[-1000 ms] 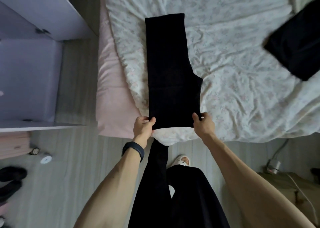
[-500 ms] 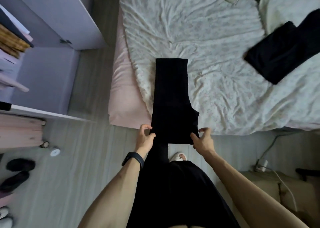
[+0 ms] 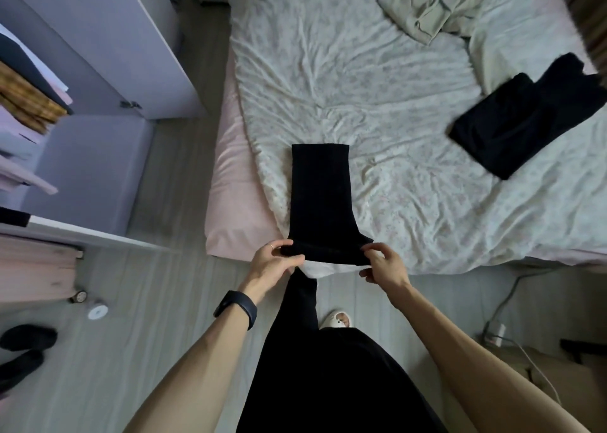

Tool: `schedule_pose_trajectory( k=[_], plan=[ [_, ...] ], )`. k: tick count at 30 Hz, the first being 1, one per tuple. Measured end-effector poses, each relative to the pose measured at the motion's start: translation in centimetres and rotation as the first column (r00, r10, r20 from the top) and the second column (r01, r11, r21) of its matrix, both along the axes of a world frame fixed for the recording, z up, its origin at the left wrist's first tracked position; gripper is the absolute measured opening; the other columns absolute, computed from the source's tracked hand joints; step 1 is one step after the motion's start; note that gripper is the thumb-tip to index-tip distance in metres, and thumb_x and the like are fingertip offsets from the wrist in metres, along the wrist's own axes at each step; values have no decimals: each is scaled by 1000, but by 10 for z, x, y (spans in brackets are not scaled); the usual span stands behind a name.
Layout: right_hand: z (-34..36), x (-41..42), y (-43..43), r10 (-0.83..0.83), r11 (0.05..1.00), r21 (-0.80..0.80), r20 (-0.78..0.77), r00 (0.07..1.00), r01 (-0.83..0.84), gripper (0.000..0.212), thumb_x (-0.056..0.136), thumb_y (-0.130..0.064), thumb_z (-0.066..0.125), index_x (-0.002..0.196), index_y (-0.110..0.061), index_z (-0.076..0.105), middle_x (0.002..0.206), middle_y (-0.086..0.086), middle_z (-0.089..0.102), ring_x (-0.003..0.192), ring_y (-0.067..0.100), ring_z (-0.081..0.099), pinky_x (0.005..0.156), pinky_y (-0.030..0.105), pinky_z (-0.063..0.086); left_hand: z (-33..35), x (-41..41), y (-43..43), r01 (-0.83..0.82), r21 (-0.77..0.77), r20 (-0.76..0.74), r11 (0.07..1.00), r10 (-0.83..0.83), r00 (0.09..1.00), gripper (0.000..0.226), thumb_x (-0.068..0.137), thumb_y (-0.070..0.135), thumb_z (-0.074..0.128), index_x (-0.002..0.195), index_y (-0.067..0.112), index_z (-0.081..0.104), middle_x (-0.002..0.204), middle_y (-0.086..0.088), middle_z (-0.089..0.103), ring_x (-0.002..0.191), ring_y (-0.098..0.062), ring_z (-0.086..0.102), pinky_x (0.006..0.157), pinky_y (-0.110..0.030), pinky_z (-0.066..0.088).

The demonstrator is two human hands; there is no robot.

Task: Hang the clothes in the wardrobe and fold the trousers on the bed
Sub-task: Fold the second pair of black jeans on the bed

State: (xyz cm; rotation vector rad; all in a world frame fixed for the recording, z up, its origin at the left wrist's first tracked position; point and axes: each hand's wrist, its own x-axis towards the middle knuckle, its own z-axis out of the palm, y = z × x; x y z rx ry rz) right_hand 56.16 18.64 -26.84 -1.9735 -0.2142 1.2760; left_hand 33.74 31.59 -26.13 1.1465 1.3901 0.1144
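Wardrobe (image 3: 98,38), far left: door open, clothes visible inside.

My left hand (image 3: 272,262): fingers curled round the near left corner of the trousers (image 3: 320,202), thumb closed over the cloth.

The trousers lie flat on the bed (image 3: 394,104) at its near edge. Their long axis runs straight away from me, with the narrow hem end far and the wider waist end near, between my hands. I judge the cloth light, soft and limp. It will sag wherever it is unsupported, so the two waist corners are the right places to hold it.

My right hand (image 3: 384,265): fingertips pinch the near right corner.

Far right: a folded black garment (image 3: 512,127) lies well apart from the trousers.
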Motion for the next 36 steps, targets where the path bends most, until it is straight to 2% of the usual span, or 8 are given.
schedule_pose_trajectory(
  k=[4, 8, 10, 14, 18, 26, 31, 36],
  plan=[
    [19, 33, 49, -12, 993, 114, -95, 995, 23, 31, 76, -20, 60, 106, -22, 68, 87, 5, 76, 68, 19, 70, 60, 27, 54, 4, 22, 36, 89, 249, -110, 964, -64, 992, 31, 80, 30, 83, 105, 30, 65, 91, 14, 70, 87, -2, 66, 78, -16, 50],
    [16, 67, 102, 122, 988, 88, 80, 989, -129, 33, 77, -15, 69, 108, -26, 66, 85, 4, 76, 81, 22, 73, 73, 39, 61, 3, 49, 88, 132, 372, -153, 919, -80, 985, 23, 84, 47, 76, 93, 27, 69, 85, 14, 71, 80, 0, 66, 71, -17, 51],
    [11, 79, 124, 157, 984, 50, 185, 970, -169, 18, 87, -19, 70, 104, -25, 67, 83, 3, 76, 82, 22, 72, 77, 38, 60, 2, 60, 114, 155, 386, -162, 910, -99, 982, 27, 86, 49, 74, 91, 22, 70, 88, 8, 69, 81, -5, 66, 73, -21, 52],
    [-4, 96, 171, 214, 975, -6, 329, 920, -224, 10, 96, -31, 64, 103, -25, 67, 79, -12, 71, 70, 7, 67, 56, 16, 46, -11, 79, 165, 150, 383, -154, 911, -97, 983, 20, 90, 49, 69, 83, 30, 67, 86, 9, 68, 74, 3, 64, 62, -9, 44],
    [-31, 115, 223, 227, 973, -71, 462, 857, -219, 21, 95, -43, 63, 107, -27, 69, 101, -10, 51, 78, 1, 55, 63, 10, 35, -43, 105, 220, 134, 342, -175, 930, -78, 981, 30, 93, 52, 63, 91, 22, 69, 85, 10, 72, 80, -6, 68, 74, -31, 56],
    [-104, 148, 289, 229, 968, -185, 393, 890, -168, 27, 98, -42, 59, 111, -20, 69, 85, -10, 67, 73, 5, 60, 65, 28, 48, -107, 155, 287, 165, 319, -276, 933, -75, 958, 25, 93, 53, 62, 97, 28, 65, 76, 25, 56, 83, -12, 64, 68, -26, 44],
    [-138, 161, 311, 263, 944, -286, 356, 897, -163, 28, 97, -45, 57, 109, -21, 64, 92, -1, 67, 92, 25, 65, 81, 38, 54, -140, 172, 316, 273, 280, -358, 921, -164, 919, 28, 95, 57, 56, 98, 29, 61, 85, 12, 66, 82, -19, 65, 68, -34, 52],
    [-152, 162, 318, 251, 949, -275, 354, 901, -156, 38, 98, -49, 55, 118, -18, 64, 99, 0, 69, 94, 24, 64, 84, 40, 54, -167, 172, 314, 178, 286, -346, 941, -72, 936, 45, 96, 59, 54, 121, 23, 63, 107, 2, 71, 101, -25, 67, 73, -32, 47]
  ],
)
